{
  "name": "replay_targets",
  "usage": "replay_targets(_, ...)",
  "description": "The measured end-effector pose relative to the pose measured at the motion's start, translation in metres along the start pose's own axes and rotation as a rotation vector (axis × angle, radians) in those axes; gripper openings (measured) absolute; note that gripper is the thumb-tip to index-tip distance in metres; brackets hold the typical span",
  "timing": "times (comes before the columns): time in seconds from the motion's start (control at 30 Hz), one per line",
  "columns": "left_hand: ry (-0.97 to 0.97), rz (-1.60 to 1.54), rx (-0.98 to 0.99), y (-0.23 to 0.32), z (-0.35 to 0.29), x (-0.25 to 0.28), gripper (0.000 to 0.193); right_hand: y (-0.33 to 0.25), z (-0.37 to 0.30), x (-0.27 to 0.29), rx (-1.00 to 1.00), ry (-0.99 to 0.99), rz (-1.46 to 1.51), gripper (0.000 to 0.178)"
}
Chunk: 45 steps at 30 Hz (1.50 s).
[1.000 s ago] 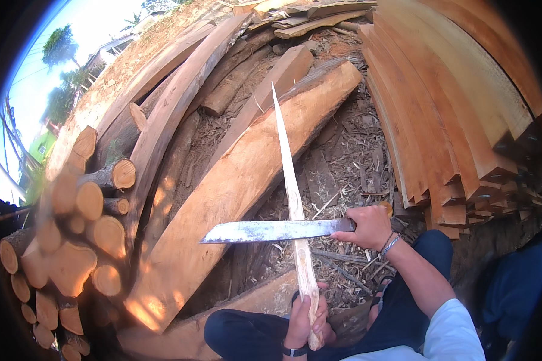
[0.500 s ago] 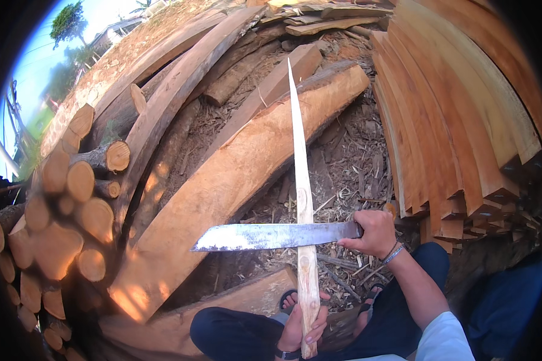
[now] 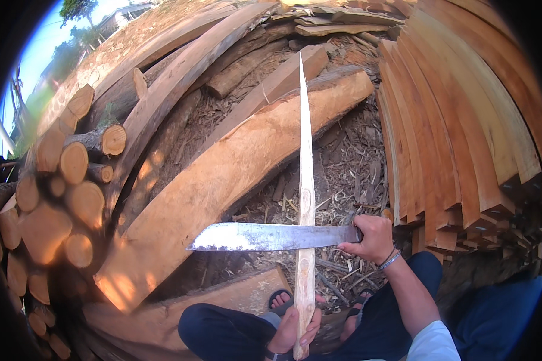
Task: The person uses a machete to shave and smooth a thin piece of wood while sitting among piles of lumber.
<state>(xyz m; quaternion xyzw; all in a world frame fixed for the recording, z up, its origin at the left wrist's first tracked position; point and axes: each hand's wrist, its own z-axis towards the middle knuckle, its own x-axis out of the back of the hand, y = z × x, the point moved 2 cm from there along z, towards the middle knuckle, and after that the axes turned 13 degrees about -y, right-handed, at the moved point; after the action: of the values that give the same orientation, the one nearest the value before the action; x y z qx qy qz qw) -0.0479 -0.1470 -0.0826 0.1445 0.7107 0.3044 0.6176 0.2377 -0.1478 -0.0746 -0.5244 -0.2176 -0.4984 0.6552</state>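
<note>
A long pale wooden stake [image 3: 307, 207], tapering to a sharp tip at its far end, points away from me. My left hand [image 3: 295, 330] is closed around its thick near end, between my knees. In my right hand [image 3: 374, 236] is a machete [image 3: 265, 236], gripped by the handle, which my fingers mostly cover. Its broad, worn metal blade points left and lies across the stake at about mid-length. Whether the blade touches the wood or hovers just over it I cannot tell.
A thick sawn slab [image 3: 235, 162] slants beyond the stake. Stacked round logs [image 3: 48, 231] stand at left, and a tall pile of planks [image 3: 445, 132] at right. Wood chips [image 3: 355, 174] cover the ground. A low board [image 3: 193, 316] lies by my sandalled feet.
The view has shifted slightly, moving the surrounding wood in the picture. Both hands keep their hold, and the machete stays across the stake at nearly the same place.
</note>
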Motion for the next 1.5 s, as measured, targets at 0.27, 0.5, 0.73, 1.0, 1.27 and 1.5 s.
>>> replay_targets(0.27,0.072,0.188,-0.039,0.003,0.005,-0.005,0.071,-0.002,0.000,-0.007,-0.051,-0.046,0.113,0.076)
replay_targets(0.5,0.207,0.580,-0.057,0.001,0.006,0.002,0.054,-0.002,-0.001,-0.012,-0.080,-0.101,0.154,0.071)
replay_targets(0.73,0.332,0.679,-0.039,0.004,0.006,0.001,0.047,0.000,-0.001,-0.014,-0.099,-0.131,0.111,0.063)
replay_targets(1.0,0.517,0.860,-0.046,0.001,0.006,0.010,0.051,-0.001,0.001,-0.014,-0.130,-0.158,0.084,0.061)
replay_targets(1.27,0.645,0.927,-0.059,0.005,0.007,0.009,0.057,-0.001,0.002,-0.016,-0.174,-0.200,0.045,0.062)
replay_targets(1.5,0.765,1.053,-0.072,0.000,0.002,0.025,0.064,-0.005,0.002,-0.013,-0.122,-0.228,0.000,0.062)
